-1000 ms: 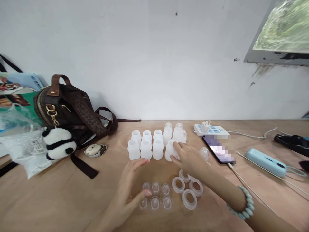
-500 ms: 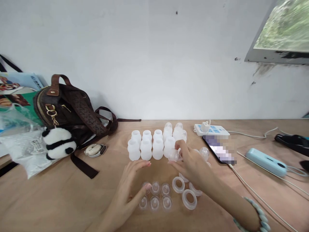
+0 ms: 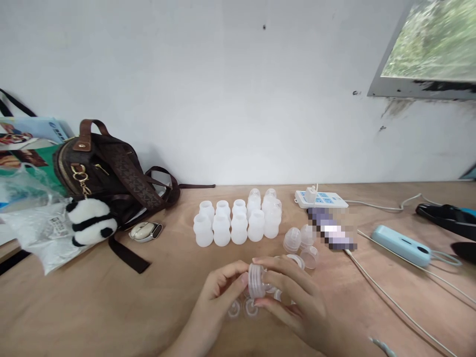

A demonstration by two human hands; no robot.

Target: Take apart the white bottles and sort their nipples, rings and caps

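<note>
In front of me, my left hand [image 3: 222, 293] and my right hand [image 3: 299, 292] meet at a translucent ribbed bottle collar [image 3: 255, 281]. Left thumb and fingertips pinch its left edge, while the right fingers wrap its other side and hide part of it. Clear bottle nipples [image 3: 251, 308] lie on the table just below, partly covered by the hands. Beyond my right hand are translucent rings [image 3: 296, 261], mostly hidden. Clear dome caps [image 3: 292, 239] sit behind these. Farther back stand white baby bottles [image 3: 222, 232] in rows; a few at the right carry clear domes [image 3: 274, 207].
At left are a dark backpack [image 3: 111, 168] with a panda charm [image 3: 91, 223], a plastic bag [image 3: 44, 233] and a mouse [image 3: 142, 231]. At right lie a power strip [image 3: 327, 199], a phone [image 3: 327, 229], a light-blue device [image 3: 401, 245] and cables.
My right hand has come down from the bottles toward me. My left hand has moved right and closed, so both now grip the collar over the nipples.
</note>
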